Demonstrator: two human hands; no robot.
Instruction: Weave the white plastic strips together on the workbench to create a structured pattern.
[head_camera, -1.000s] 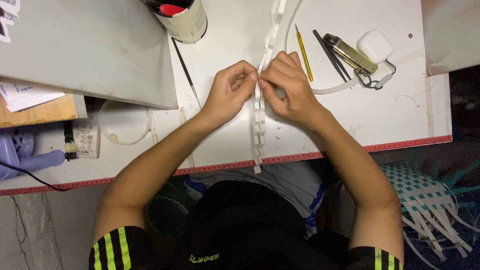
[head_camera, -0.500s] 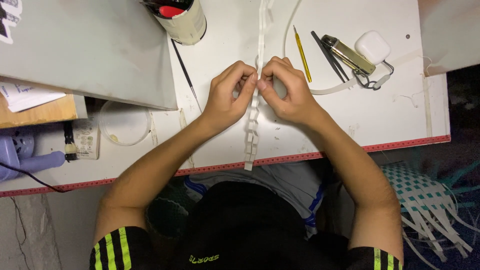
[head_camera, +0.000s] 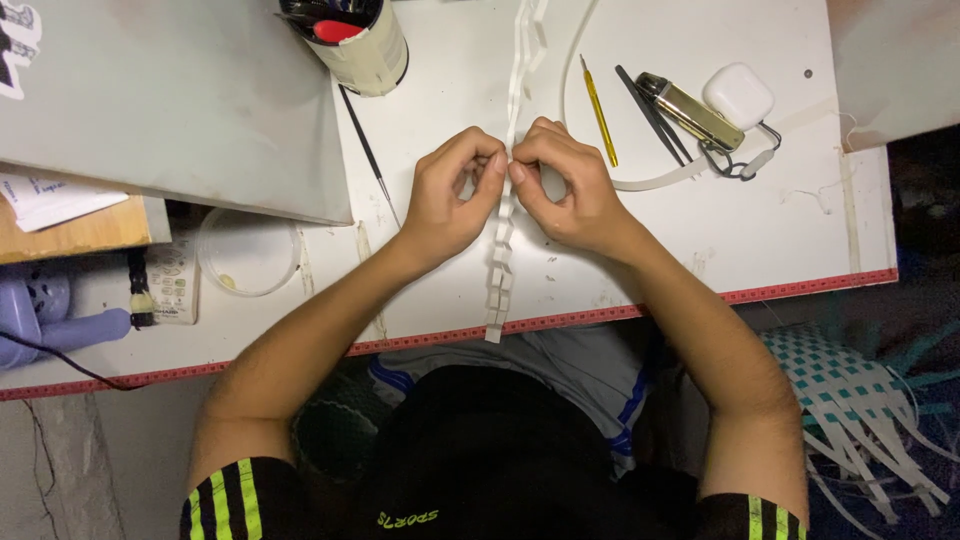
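A long white folded paper strip chain (head_camera: 499, 270) runs from the table's far edge down to its red-trimmed front edge. My left hand (head_camera: 446, 197) and my right hand (head_camera: 566, 183) meet over its middle, fingertips pinching the strip from both sides. Above my hands the chain continues upward in zigzag folds; below them its free end hangs at the table edge. A loose flat white strip (head_camera: 650, 182) curves away to the right of my right hand.
The white table (head_camera: 780, 230) carries a yellow pencil (head_camera: 599, 124), a dark pick tool, a gold pocket knife (head_camera: 690, 112) and a white earbud case (head_camera: 738, 96) at right. A tool cup (head_camera: 358, 40) and grey board (head_camera: 150, 100) stand at left. A woven strip mat (head_camera: 850, 390) lies below right.
The chain has straightened and slid lower, its free end now at the table's front edge. Both hands stay pinched together on it at nearly the same spot.
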